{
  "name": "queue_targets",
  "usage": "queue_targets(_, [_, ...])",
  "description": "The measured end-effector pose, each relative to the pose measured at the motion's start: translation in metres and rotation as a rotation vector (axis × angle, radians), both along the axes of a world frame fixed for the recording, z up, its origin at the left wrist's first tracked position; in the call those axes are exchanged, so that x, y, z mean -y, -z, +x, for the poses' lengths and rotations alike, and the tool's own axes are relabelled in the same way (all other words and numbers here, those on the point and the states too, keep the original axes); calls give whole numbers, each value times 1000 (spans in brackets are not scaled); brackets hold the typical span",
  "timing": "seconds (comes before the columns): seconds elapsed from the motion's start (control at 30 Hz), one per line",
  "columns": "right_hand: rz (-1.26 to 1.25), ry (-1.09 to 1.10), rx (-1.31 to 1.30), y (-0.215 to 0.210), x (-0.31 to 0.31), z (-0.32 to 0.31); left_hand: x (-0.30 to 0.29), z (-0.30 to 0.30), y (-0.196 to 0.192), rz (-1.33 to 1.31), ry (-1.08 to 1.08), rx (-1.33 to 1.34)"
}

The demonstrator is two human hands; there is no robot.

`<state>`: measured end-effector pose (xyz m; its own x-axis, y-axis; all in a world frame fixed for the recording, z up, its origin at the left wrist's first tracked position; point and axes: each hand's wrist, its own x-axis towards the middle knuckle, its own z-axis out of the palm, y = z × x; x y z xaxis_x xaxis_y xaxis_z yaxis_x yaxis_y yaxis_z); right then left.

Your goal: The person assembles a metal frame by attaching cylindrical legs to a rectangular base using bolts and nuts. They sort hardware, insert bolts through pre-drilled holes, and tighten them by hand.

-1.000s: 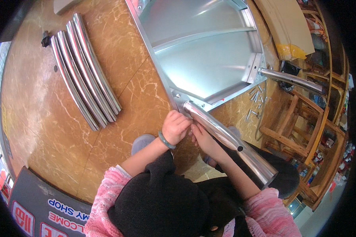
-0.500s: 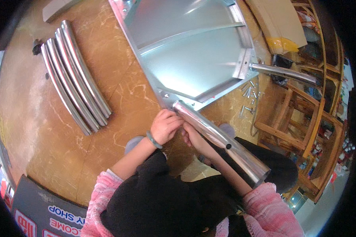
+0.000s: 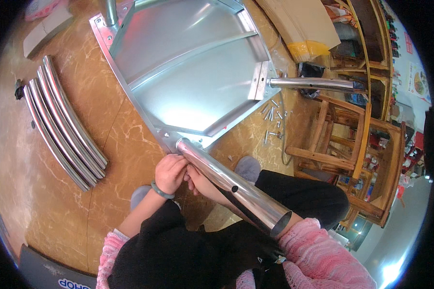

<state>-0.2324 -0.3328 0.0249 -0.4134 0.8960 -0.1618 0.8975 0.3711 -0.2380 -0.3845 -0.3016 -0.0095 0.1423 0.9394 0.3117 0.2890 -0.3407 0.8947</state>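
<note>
A large silvery metal panel (image 3: pixel 193 82), with a raised rim and a rib across it, lies on the floor in front of me. From its near corner a shiny round metal leg (image 3: pixel 214 169) slants toward me, a dark hole in its side. My left hand (image 3: pixel 170 174) is closed, its fingertips pinched close beside the leg's base. Right next to it, under the leg, my right hand (image 3: pixel 197 181) has its fingers curled in. The leg partly covers the right forearm. Whatever the fingers hold is hidden.
Several curved metal tubes (image 3: pixel 65 123) lie on the floor at left. Two more legs, one at right (image 3: pixel 313 84) and one at top left (image 3: pixel 110 13), join the panel. Loose bolts (image 3: pixel 272 113) lie near a wooden stool (image 3: pixel 306 156). A cardboard box (image 3: pixel 306 24) is behind.
The view has shifted, so the scene sits farther left and lower, and the top-left leg now shows. Both hands remain beside the near leg's base.
</note>
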Motion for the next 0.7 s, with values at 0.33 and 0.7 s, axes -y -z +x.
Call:
queue_targets(0.33, [-322,75,-323,0,-4,13,-2,-5,-2,95,65,-154])
queue_targets(0.7, [7,-334,134,13,-2,24,-3,-2,4,96,96,-34])
